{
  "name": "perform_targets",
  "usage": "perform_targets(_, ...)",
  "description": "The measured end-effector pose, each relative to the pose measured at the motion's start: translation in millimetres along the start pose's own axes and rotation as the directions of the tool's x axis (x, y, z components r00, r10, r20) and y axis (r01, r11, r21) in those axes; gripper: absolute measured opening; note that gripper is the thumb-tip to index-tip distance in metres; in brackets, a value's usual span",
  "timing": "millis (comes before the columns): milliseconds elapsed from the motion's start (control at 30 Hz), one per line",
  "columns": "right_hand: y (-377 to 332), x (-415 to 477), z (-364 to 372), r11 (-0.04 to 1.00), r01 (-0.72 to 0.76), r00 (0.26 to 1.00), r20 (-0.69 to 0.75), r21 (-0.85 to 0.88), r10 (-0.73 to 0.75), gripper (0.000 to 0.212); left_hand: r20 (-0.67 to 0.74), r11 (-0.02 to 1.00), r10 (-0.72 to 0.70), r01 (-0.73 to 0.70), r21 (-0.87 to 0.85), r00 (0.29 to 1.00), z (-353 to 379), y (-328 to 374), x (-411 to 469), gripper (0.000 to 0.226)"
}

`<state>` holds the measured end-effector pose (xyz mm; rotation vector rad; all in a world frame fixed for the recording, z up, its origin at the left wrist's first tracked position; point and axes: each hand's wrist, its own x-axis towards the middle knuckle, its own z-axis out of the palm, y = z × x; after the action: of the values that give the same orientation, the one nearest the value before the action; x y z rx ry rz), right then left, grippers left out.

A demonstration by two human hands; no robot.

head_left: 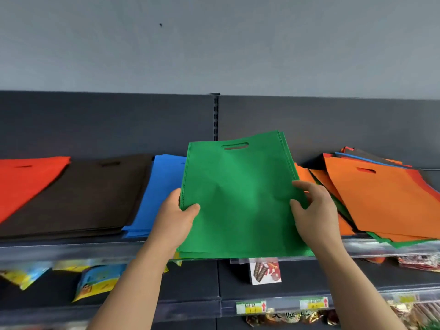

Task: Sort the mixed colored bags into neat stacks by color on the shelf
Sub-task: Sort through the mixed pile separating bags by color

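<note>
Left grip point(175, 217), right grip point(314, 210): each pinches side edge of green bag stack point(240, 198) overhanging dark shelf point(71, 248); grey wall point(214, 44) behind.

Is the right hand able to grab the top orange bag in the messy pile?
Probably, once freed: the right hand grips the green bags, yet the orange bag lies uncovered just beside it.

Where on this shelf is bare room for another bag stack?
Hardly any. The red fabric bags, black fabric bags and blue fabric bags lie edge to edge; the green fabric bags, held by the left hand and right hand, cover the middle; the mixed orange-topped pile crowds the right. Only a dark shelf strip behind that pile looks bare.
</note>
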<state>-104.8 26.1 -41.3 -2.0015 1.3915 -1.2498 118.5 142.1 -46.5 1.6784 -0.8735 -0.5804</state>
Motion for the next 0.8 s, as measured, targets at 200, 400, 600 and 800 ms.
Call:
perform_targets(200, -48.9, -14.3, 72.9, 0.997, 0.041, 0.990, 0.135, 0.068, -0.050, 0.041, -0.145, 0.998, -0.064, 0.065, 0.000, 0.987, -80.2, -29.2, 0.4, 0.027)
perform_targets(400, -91.7, -11.1, 135.8, 0.987, 0.090, 0.961, 0.248, 0.130, -0.120, 0.042, -0.284, 0.995, -0.069, 0.088, 0.055, 0.956, -139.6, -44.9, 11.0, 0.027)
perform_targets(600, -136.6, -10.0, 201.4, 0.965, 0.139, 0.930, 0.306, 0.224, -0.205, 0.042, -0.418, 0.989, -0.106, 0.139, 0.049, 0.902, -194.4, -58.8, 18.5, 0.027)
perform_targets(800, -192.2, -28.5, 264.1, 0.944, 0.182, 0.883, 0.378, 0.274, -0.280, 0.043, -0.497, 0.986, -0.149, 0.167, -0.009, 0.855, -264.8, -85.0, 15.8, 0.031)
